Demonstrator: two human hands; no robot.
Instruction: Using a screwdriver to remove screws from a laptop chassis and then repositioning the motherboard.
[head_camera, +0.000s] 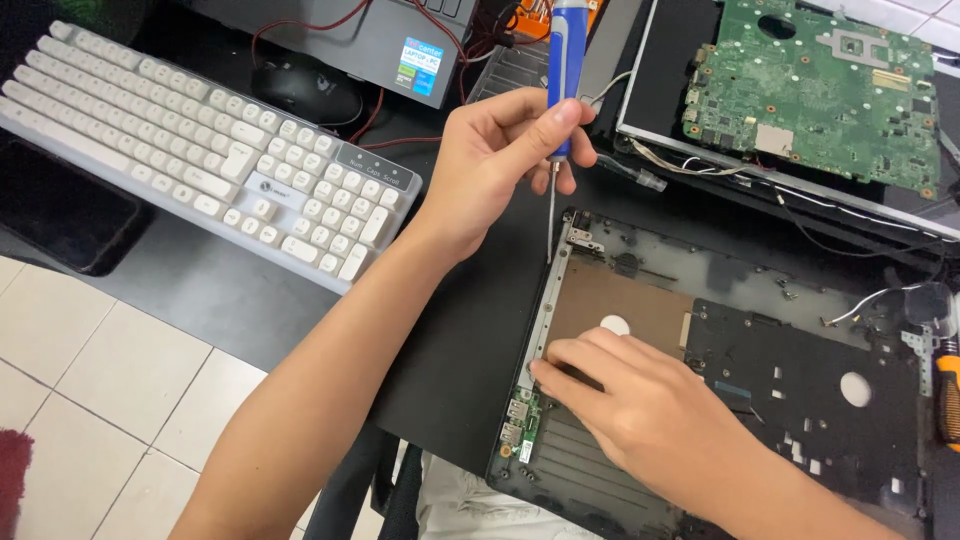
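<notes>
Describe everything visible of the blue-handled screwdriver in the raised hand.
The blue-handled screwdriver has a blue grip with white panels and a thin bare-metal shaft. It stands nearly upright, tip down, its top cut off by the frame edge. The left hand pinches the lower handle between thumb and fingers. The tip sits at the upper left corner of the opened black laptop base, near a metal hinge bracket; actual contact cannot be told.

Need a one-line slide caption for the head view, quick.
Left hand holds a blue screwdriver upright over an opened laptop base; right hand presses its metal side bracket.
</notes>
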